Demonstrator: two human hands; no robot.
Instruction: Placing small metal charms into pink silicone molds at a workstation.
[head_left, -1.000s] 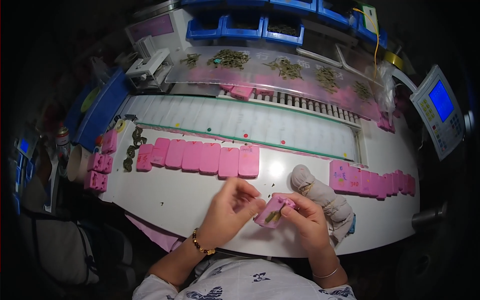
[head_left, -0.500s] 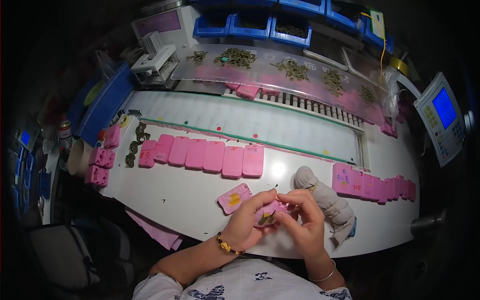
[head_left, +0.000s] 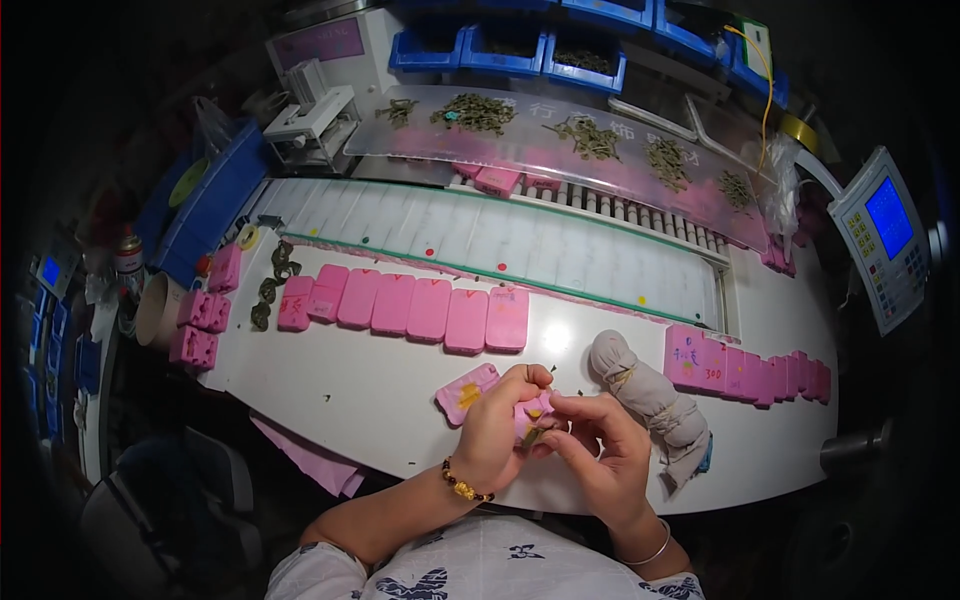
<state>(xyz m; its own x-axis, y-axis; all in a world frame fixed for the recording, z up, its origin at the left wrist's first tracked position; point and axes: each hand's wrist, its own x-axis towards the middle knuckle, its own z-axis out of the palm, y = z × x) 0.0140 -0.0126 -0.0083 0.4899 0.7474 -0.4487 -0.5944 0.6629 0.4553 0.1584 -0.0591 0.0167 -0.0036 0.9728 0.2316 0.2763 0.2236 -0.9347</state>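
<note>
My left hand (head_left: 493, 425) is wrapped round a pink rubber mold half (head_left: 527, 412) with yellow patches. At the mold's right edge, my right hand (head_left: 607, 445) is closed, its index finger on the upper edge and its thumb lower down. A small olive-green piece (head_left: 534, 434) shows at the mold's lower side, beside that thumb. Fingers partly hide both the mold and this piece. Flat on the white table, just left of my hands, lies another pink mold half (head_left: 463, 398) with a yellow patch in its middle.
A row of pink molds (head_left: 428, 308) stands ahead, another row (head_left: 745, 372) at right. A tied grey cloth bundle (head_left: 655, 405) lies right of my hands. Behind runs a glass-topped strip (head_left: 480, 240); olive-green pieces (head_left: 480, 115) lie on a clear shelf. A control screen (head_left: 888, 215) stands far right.
My left hand has turned and shifted slightly right, tilting the mold half. My right thumb has moved left along the mold, close to the olive-green piece.
</note>
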